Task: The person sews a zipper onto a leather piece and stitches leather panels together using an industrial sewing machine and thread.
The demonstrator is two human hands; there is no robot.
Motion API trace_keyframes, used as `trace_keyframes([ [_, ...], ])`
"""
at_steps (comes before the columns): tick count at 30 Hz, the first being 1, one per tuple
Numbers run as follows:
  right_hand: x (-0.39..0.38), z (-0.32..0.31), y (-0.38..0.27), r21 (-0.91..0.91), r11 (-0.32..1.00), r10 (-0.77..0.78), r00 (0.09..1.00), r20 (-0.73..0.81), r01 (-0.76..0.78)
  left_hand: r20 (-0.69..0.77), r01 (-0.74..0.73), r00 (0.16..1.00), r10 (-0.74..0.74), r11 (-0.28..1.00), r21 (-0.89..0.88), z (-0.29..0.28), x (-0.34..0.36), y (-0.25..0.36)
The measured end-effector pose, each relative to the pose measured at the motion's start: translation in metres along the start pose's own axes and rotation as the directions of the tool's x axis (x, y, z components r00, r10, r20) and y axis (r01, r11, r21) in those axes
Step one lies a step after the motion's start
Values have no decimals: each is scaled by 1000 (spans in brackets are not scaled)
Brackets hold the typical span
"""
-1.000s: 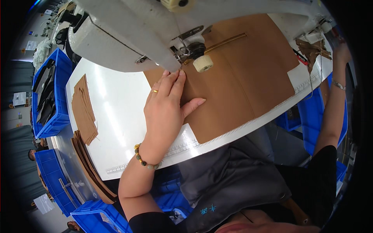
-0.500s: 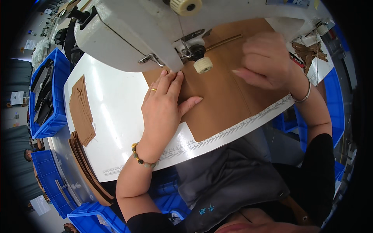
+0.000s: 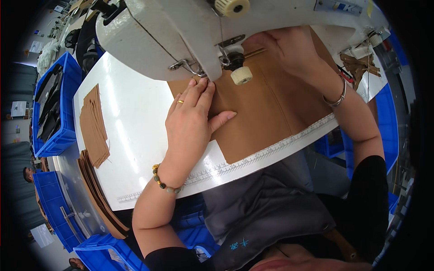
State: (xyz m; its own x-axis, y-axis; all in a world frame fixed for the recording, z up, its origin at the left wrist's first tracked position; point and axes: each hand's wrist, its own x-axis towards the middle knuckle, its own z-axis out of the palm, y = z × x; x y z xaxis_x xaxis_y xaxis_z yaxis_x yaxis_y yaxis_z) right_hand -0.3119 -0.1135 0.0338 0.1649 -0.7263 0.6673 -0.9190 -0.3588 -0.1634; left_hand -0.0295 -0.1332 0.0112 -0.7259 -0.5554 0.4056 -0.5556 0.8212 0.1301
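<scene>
A brown fabric panel (image 3: pixel 257 122) lies under the head of a white sewing machine (image 3: pixel 149 40), with a seam line running down it. My left hand (image 3: pixel 190 119) rests flat on the panel's left part, its fingertips beside the presser foot area and the thumb spread out to the right. Farther back, my right hand (image 3: pixel 291 49) hovers over or touches the panel behind the machine's cream knob (image 3: pixel 242 75). Its fingertips reach left toward a brass-coloured strip (image 3: pixel 254 53), partly hidden and blurred, so what they hold cannot be told.
Brown fabric pieces (image 3: pixel 94 128) lie stacked on the white table (image 3: pixel 131 117) at left. Long brown strips (image 3: pixel 97 194) hang by its edge. A ruler tape (image 3: pixel 266 152) runs along the front. Blue crates (image 3: pixel 65 101) stand at the left; brown scraps (image 3: pixel 359 67) lie far right.
My right hand has moved left and farther back, from above the panel's right part to beside the machine head. My left hand has stayed nearly in place on the panel.
</scene>
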Motion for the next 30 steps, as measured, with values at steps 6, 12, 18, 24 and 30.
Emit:
trace_keyframes([
  [6,-4,1,2,-66,998,6,998,-63,-10,-17,-14,1000,13,1000,-15,0,-1,1],
  [12,6,-6,-10,63,994,-71,972,-225,88,-23,-11,1000,11,1000,-3,-2,-1,4],
  [18,-23,-40,-34,48,980,-195,980,30,194,-12,1,1000,-1,1000,11,1,-2,2],
  [24,-41,-34,-95,237,919,-285,947,-148,314,22,42,999,-41,999,-31,5,-5,-1],
  [30,-27,-8,-164,392,917,-19,990,-142,74,86,103,992,-94,988,-113,2,-8,-4],
])
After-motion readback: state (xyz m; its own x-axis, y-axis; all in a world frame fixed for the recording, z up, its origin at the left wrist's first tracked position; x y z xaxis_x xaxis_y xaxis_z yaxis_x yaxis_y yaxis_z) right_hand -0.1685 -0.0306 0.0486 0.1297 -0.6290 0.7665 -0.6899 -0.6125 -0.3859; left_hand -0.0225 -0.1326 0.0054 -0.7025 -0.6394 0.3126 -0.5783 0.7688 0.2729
